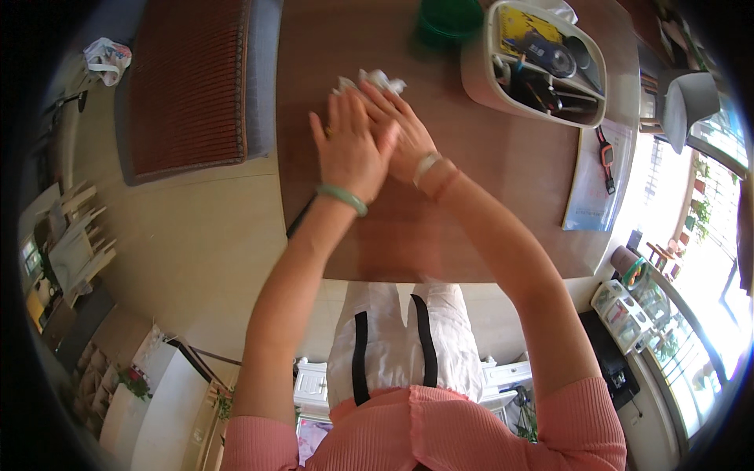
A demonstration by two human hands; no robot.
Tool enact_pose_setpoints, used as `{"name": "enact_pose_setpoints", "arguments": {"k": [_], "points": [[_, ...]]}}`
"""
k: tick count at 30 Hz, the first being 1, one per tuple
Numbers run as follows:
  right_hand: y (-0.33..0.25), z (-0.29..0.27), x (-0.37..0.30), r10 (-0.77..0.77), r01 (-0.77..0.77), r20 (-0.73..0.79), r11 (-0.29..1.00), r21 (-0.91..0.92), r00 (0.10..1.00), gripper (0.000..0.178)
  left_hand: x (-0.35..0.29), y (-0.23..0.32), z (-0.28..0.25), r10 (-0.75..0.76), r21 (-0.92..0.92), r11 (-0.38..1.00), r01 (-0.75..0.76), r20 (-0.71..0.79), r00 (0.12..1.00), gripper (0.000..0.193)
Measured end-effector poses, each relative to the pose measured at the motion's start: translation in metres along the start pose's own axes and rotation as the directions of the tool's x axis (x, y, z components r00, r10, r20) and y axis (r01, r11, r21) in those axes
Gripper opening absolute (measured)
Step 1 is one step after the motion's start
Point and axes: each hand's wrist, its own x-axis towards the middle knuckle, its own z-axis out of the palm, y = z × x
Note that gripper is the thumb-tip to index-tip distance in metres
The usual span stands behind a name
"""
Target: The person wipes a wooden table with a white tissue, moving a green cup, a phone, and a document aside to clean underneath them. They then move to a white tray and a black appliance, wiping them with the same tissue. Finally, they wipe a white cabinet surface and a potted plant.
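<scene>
The person has both hands out over the brown tabletop (510,153), and the two hands meet near the far side of it. The left hand (352,145) is flat, with its back up and its fingers long and straight, and it partly covers the right hand (408,137). The right hand is flat too, and its fingers point away from the person. I can't tell if anything is tucked under the palms, as they look a bit blurry. Just past the fingertips lies a crumpled white wad (383,81), maybe tissue or a thin cloth, resting on the tabletop. It seems to touch the right hand's fingers, but neither hand has closed around it. To me this looks like a rubbing or pressing step, with the hands working together. I think the next move calls for loose wrists and flat palms, or for curled fingers if the wad has to be picked up. A green tub (449,22) and a white organizer box (483,82) full of small things stand farther right. Nearer the tabletop's right edge, a red and black watch (605,161) lies on a pale booklet (591,196).
</scene>
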Motion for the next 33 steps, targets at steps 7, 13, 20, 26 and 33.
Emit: {"name": "enact_pose_setpoints", "arguments": {"k": [7, 13, 20, 26, 33], "points": [[0.004, 0.049, 0.118, 0.027, -0.032, -0.085, 0.998, -0.058, 0.996, 0.058, 0.083, -0.098, -0.013, -0.029, 0.022, 0.999, 0.029, -0.004, 1.000, 0.077], [0.002, 0.046, 0.087, 0.039, -0.044, -0.106, 0.998, -0.050, 0.994, 0.059, 0.064, -0.077, 0.001, 0.004, -0.057, 0.998, -0.012, -0.121, 0.993, 0.070], [0.030, -0.021, -0.073, 0.265, -0.265, -0.078, 0.964, 0.015, 0.961, 0.063, 0.006, 0.070, 0.030, 0.211, -0.145, 0.964, -0.225, -0.108, 0.972, 0.072], [0.022, -0.065, -0.232, 0.489, -0.482, 0.027, 0.865, -0.139, 0.872, 0.064, -0.086, 0.190, 0.059, 0.361, -0.215, 0.918, -0.334, 0.103, 0.927, 0.090], [0.012, -0.108, -0.372, 0.560, -0.557, 0.133, 0.828, -0.057, 0.818, 0.068, -0.167, 0.295, 0.073, 0.461, -0.250, 0.882, -0.400, 0.280, 0.842, 0.086]]}}
